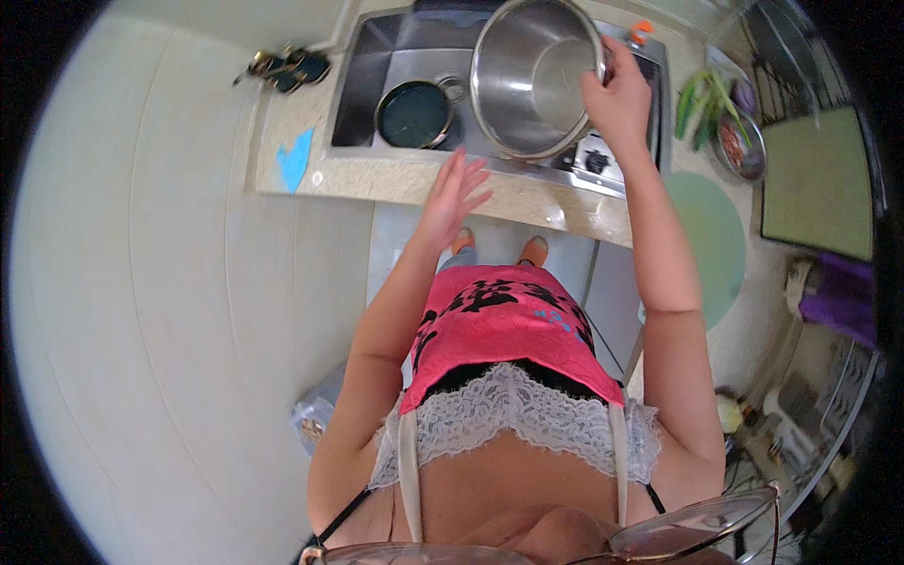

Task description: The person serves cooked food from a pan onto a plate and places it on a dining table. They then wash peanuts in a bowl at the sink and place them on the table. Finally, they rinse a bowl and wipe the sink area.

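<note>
My right hand (618,102) grips the rim of a large stainless steel pot (540,85), which is tilted so that its inside shows. The pot is over the right part of a steel sink (424,60). Near the sink's front edge my left hand (455,198) is raised with its fingers apart, holding nothing. A round dark vessel (414,114) with a light rim stands in the left part of the sink, left of the drain.
A blue cloth or scrap (294,161) lies on the stone counter (438,180), with sunglasses (289,69) behind it. To the right are green vegetables (699,113), a metal bowl (741,148) of reddish food, a round green mat (706,247) and a green board (819,183).
</note>
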Action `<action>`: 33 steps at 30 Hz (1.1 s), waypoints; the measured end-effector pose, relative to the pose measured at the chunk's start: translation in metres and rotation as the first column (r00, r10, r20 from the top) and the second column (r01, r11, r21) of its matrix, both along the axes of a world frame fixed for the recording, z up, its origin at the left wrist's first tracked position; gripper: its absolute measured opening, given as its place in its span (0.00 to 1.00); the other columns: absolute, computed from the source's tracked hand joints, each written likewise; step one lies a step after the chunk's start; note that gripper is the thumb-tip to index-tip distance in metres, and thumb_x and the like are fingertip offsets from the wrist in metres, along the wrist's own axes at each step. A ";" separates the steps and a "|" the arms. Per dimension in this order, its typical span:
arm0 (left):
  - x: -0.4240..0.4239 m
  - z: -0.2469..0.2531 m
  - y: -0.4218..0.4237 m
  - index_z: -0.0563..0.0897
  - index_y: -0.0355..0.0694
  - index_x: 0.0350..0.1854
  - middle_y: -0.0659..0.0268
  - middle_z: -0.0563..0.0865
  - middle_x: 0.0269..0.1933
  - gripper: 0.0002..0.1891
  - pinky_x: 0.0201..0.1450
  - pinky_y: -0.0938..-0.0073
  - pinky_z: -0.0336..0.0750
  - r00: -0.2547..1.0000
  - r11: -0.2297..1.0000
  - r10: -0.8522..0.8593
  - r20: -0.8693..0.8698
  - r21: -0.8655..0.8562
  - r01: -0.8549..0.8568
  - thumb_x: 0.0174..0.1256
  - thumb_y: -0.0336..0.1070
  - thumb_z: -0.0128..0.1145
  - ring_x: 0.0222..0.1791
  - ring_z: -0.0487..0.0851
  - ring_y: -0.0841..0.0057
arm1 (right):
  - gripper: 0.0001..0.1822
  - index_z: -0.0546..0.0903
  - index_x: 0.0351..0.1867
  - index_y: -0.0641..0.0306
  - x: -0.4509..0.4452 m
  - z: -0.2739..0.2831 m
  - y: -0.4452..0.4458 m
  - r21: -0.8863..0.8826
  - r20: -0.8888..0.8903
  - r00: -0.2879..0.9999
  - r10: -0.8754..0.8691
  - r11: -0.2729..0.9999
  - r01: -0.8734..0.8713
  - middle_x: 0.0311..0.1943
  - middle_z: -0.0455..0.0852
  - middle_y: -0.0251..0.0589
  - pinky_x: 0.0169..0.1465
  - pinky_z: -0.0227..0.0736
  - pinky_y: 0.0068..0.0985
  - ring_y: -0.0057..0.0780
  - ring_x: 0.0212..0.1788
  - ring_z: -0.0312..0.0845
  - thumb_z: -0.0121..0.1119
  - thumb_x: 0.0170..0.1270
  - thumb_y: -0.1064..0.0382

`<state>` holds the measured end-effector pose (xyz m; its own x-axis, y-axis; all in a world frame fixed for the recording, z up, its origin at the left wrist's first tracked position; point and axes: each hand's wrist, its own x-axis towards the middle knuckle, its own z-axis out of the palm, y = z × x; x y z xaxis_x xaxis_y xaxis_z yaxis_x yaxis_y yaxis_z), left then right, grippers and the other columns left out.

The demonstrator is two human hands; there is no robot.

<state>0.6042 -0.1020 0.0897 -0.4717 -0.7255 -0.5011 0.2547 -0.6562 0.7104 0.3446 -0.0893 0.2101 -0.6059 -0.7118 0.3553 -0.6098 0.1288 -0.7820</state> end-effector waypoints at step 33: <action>0.340 -0.139 0.074 0.51 0.28 0.70 0.38 0.52 0.71 0.47 0.72 0.55 0.48 0.604 0.915 0.151 0.782 -0.341 0.214 0.58 0.51 0.63 0.73 0.50 0.48 | 0.30 0.70 0.63 0.64 0.308 -0.200 0.163 0.359 0.871 0.402 -0.282 0.925 -0.127 0.47 0.81 0.38 0.52 0.73 0.25 0.26 0.44 0.77 0.50 0.54 0.79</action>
<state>0.9444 -0.0278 -0.0490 -0.0558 -0.9223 -0.3823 -0.5317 -0.2967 0.7933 0.6523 0.0734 0.0099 -0.4750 -0.5777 -0.6638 0.4476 0.4908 -0.7475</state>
